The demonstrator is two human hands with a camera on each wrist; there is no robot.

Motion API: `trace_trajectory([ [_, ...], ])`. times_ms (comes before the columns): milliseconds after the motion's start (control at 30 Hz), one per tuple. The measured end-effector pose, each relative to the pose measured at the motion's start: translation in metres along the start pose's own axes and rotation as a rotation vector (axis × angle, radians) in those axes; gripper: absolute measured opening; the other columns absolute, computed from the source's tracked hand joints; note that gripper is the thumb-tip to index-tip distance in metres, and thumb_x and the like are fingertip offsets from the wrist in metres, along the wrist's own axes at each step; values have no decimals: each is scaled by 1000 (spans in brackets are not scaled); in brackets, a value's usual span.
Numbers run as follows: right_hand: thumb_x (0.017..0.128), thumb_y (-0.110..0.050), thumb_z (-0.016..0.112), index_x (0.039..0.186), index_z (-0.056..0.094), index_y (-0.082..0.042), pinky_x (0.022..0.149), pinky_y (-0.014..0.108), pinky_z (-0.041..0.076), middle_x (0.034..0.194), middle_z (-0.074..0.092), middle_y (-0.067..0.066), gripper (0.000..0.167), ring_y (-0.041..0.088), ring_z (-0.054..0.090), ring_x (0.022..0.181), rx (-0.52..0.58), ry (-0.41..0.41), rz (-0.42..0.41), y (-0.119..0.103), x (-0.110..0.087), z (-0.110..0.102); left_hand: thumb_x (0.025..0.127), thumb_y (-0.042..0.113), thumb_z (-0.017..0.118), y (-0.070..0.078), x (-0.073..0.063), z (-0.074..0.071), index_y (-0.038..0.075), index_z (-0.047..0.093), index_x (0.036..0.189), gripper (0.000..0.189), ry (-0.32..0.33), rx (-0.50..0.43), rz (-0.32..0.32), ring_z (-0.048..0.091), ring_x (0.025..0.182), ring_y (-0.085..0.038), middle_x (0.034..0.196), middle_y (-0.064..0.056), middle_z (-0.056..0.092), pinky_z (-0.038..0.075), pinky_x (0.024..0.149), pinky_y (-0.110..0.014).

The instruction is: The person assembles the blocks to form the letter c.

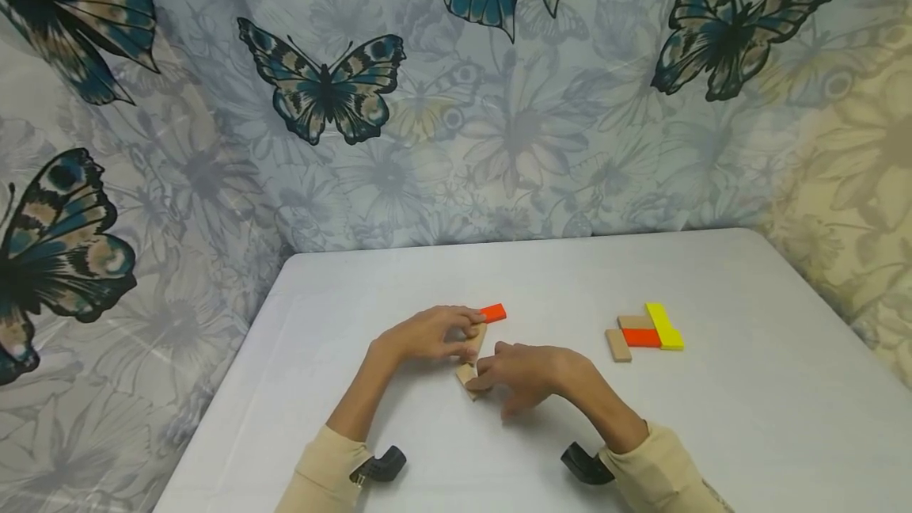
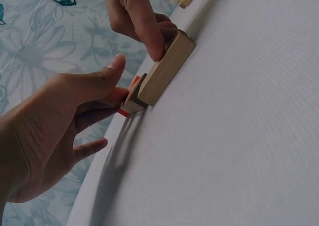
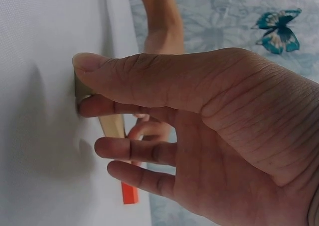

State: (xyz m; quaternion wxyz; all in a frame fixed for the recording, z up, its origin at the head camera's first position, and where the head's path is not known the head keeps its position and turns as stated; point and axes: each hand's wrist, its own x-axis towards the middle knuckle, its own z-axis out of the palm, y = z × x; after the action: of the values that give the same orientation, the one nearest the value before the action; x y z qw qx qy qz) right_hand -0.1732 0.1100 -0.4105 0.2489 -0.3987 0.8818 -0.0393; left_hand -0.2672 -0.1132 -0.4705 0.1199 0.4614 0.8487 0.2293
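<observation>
Two plain wooden blocks form an angled line on the table: a far one (image 1: 480,336) and a near one (image 1: 465,373). A red block (image 1: 494,313) lies at the far end. My left hand (image 1: 431,332) is beside the far wooden block; its fingers reach the blocks, and its thumb stands raised in the left wrist view. From the right, my right hand (image 1: 527,374) pinches the near wooden block between thumb and index finger, its other fingers extended. In the right wrist view that block is partly hidden behind the thumb (image 3: 119,79).
To the right on the white table (image 1: 748,418) lies a group of flat blocks: a yellow pair (image 1: 663,327), a red one (image 1: 641,338) and two wooden ones (image 1: 618,345). Butterfly-patterned cloth (image 1: 527,157) hangs behind and beside the table.
</observation>
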Motion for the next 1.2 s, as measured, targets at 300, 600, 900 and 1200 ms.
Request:
trace_trajectory([
  [300,90,-30,84,146,61,-35,101,30,54,140,60,-16,60,10,53,119,-4,-17,15,1,-1,-2,79,39,91,1,-1,-2,13,72,111,45,-40,57,-38,48,152,-22,156,0,57,41,126,-41],
  [600,90,-31,83,147,60,-34,102,32,55,142,58,-14,61,11,53,120,-11,-33,13,-1,-3,-4,78,38,91,-1,-1,-1,12,73,114,48,-34,62,-19,49,151,-23,155,-1,59,41,126,-42],
  [900,90,-30,84,145,61,-34,107,34,53,140,61,-12,59,10,55,120,-10,-14,20,1,-3,-4,78,37,91,-1,-1,-2,11,73,114,48,-24,59,-10,50,150,-24,155,-4,59,42,126,-43],
  [1200,91,-29,83,145,61,-33,109,36,53,144,61,-10,59,12,56,124,23,-5,26,2,-5,-5,78,38,92,-1,0,-1,12,72,115,50,-44,49,-30,49,151,-24,157,-3,57,41,126,-43],
])
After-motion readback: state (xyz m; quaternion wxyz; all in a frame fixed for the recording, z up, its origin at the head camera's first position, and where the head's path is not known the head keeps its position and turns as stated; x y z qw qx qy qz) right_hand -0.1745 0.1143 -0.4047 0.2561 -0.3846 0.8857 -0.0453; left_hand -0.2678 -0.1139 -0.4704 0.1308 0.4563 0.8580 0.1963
